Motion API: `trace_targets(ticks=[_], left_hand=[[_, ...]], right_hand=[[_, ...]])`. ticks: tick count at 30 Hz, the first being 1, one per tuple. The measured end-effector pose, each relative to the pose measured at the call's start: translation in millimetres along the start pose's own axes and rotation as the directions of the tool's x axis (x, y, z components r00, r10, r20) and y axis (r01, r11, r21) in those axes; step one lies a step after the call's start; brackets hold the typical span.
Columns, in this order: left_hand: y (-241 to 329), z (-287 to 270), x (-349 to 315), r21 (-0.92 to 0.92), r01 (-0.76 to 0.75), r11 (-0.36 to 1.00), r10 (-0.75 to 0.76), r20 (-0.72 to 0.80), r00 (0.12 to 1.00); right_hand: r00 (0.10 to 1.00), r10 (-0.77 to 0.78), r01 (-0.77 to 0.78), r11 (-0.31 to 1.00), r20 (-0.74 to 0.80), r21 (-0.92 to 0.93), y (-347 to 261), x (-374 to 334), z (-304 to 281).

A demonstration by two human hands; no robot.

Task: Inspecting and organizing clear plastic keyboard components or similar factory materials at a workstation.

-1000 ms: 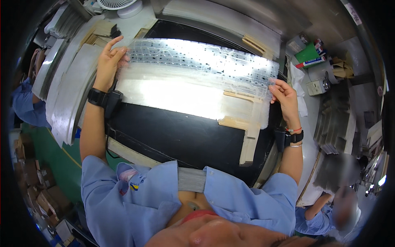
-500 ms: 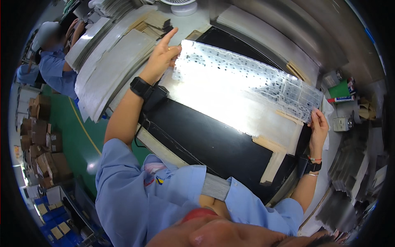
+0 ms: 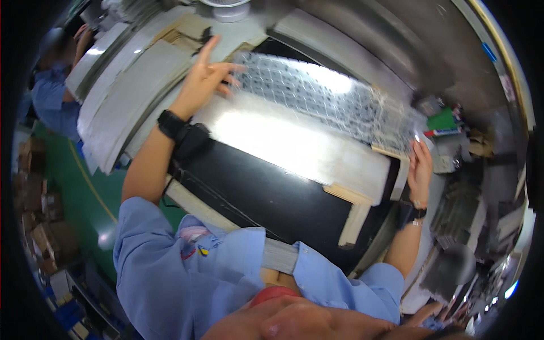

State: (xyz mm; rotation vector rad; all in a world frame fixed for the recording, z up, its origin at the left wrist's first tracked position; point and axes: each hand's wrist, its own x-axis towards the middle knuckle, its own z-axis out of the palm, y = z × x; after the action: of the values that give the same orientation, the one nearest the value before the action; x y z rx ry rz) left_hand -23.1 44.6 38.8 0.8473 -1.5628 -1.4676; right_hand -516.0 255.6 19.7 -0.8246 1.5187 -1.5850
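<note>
A long, thin sheet-metal plate (image 3: 323, 99) dotted with many small holes and marks is up in front of me, smeared by motion. My left hand (image 3: 199, 85) has its index finger stretched out, with its thumb and other fingers at the plate's left end. At the plate's right end, the fingers of my right hand (image 3: 420, 164) pinch its near corner. Beneath lies a plain shiny metal sheet (image 3: 272, 141) on a black work surface (image 3: 255, 181). A beige L-shaped corner piece (image 3: 354, 209) sits by that sheet's near right corner.
Stacks of metal sheets (image 3: 133, 102) stand at the left, with beige strips (image 3: 184, 28) behind. A white fan (image 3: 229, 10) is at the back. A green item (image 3: 442, 119) lies at the right. A co-worker (image 3: 54, 102) is at far left, above cardboard boxes (image 3: 51, 238).
The whole view has shifted left. The perforated plate has moved away from me and tilted, baring more of the plain sheet beneath. My left fingers are spread more.
</note>
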Motion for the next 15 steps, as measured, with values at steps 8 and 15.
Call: trace_targets(ticks=[8,15], left_hand=[[10.2,-14.1,-8.1,0.904,-0.172,0.392,-0.074,0.217,0.973],[-16.3,-27.2,11.8,0.345,-0.094,0.934,0.049,0.137,0.989]], right_hand=[[0.999,-0.045,0.046,0.968,-0.008,0.245,-27.0,32.6,49.1],[0.757,-0.162,0.644,0.352,0.633,-0.680,-21.8,-35.5,54.7]])
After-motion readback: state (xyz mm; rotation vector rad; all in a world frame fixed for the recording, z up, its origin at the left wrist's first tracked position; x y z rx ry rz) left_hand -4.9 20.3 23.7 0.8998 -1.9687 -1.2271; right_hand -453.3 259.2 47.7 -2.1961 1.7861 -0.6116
